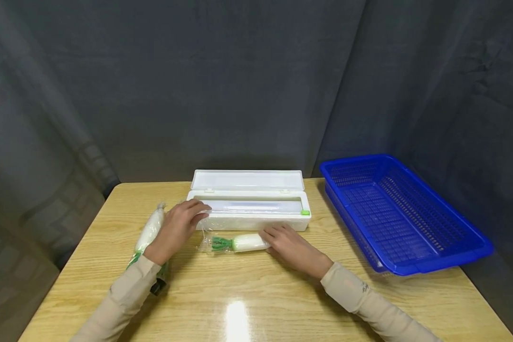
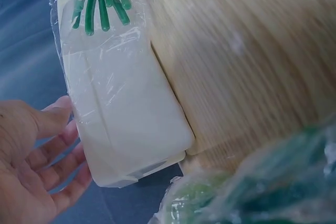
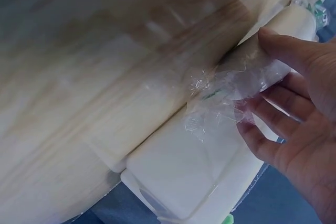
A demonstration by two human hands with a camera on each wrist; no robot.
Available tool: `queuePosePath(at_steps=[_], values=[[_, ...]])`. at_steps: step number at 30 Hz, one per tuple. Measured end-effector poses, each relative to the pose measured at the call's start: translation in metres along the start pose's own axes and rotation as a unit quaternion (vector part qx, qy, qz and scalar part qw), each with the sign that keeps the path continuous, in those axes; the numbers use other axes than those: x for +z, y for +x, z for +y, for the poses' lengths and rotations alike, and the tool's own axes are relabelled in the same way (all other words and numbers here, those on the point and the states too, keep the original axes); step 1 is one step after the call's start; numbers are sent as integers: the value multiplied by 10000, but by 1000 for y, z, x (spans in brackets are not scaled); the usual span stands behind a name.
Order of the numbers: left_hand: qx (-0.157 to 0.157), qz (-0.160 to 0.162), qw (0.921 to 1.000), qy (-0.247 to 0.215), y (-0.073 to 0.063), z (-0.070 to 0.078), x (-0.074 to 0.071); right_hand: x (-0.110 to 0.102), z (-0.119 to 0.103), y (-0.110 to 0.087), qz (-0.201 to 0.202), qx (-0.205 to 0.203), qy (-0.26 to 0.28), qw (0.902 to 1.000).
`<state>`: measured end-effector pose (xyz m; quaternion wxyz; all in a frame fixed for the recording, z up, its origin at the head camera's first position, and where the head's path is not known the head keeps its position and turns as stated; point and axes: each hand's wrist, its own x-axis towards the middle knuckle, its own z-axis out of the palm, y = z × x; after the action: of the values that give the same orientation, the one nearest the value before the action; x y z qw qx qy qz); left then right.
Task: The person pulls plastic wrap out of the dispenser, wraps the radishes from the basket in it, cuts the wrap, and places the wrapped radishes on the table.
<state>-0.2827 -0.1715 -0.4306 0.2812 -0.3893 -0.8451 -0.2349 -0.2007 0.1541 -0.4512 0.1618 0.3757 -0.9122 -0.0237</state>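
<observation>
A small white radish [image 1: 248, 242] with green stalks lies before the white cling film dispenser [image 1: 256, 222], clear film around it. My right hand [image 1: 291, 248] holds its right end; in the right wrist view the thumb [image 3: 283, 45] lies on top and the other fingers curve along the far side. My left hand [image 1: 181, 224] reaches to the dispenser's left end. In the left wrist view its slightly bent fingers [image 2: 60, 174] are spread beside the box, thumb at the film's edge. From the dispenser, film [image 2: 105, 66] hangs over the front, with the green stalks [image 2: 102, 9] beyond.
A second radish [image 1: 151, 228], wrapped, lies left, partly hidden behind my left forearm. The dispenser's lid [image 1: 248, 179] stands raised at the back; a green slider [image 1: 305, 213] sits at its right end. A blue basket [image 1: 350, 209] occupies the table's right side.
</observation>
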Motion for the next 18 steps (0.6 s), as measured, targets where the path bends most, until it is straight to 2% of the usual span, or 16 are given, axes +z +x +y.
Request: queuePosePath(at_steps=[5,18], values=[[4,10,10000,-31,-1,-1,2,0,2,1,2,-31,63,10000],[57,65,10000,-23,-1,2,3,-4,4,2,-188,-72,634,9978]])
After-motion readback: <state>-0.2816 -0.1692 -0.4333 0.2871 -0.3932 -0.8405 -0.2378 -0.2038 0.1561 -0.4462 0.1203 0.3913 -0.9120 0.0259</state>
